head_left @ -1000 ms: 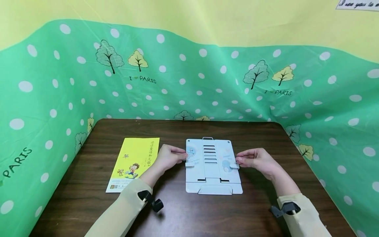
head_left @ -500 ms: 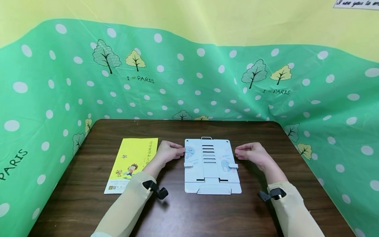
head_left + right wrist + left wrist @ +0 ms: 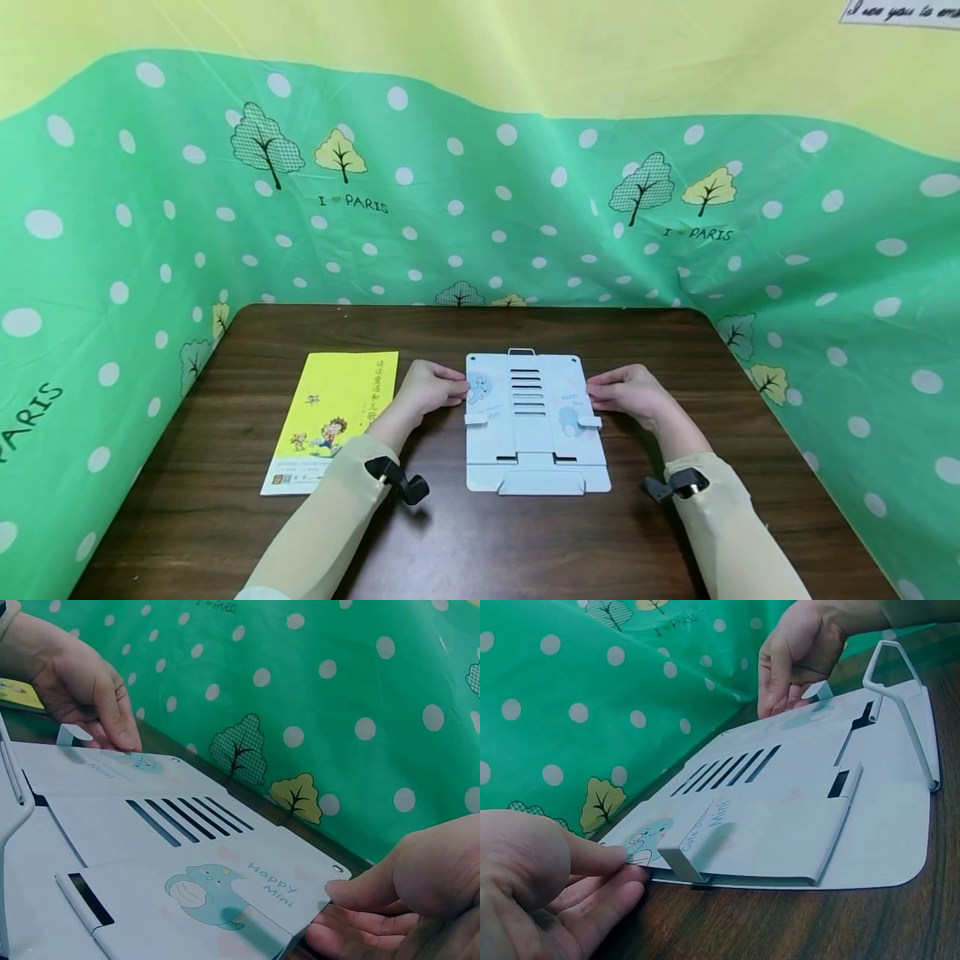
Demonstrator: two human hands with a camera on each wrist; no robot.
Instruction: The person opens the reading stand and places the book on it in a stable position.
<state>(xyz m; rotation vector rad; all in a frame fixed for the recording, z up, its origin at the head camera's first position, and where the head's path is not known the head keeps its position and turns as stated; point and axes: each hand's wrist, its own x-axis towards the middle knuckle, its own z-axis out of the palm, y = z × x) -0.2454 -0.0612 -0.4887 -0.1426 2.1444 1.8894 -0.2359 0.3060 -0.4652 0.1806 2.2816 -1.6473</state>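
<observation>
A pale blue-white book stand point(image 3: 534, 435) lies folded flat, with a row of slots down its middle and cartoon prints on both sides. My left hand point(image 3: 427, 390) pinches its left edge above the left page clip point(image 3: 476, 420). In the left wrist view the thumb is on top and the fingers lie underneath. On the opposite side my right hand point(image 3: 633, 396) pinches the right edge above the right page clip point(image 3: 590, 422), thumb over it and fingers below. A bent wire support point(image 3: 913, 735) sticks up from the stand's near end.
Left of the stand, a yellow children's book point(image 3: 337, 396) lies on the dark wooden table point(image 3: 495, 550), partly covered by my left forearm. A green dotted cloth point(image 3: 442, 192) hangs behind the table and along its sides.
My right hand came away from the stand's right edge beside the clip, then returned to the edge higher up. My left hand has shifted slightly up the left edge. The stand still lies flat.
</observation>
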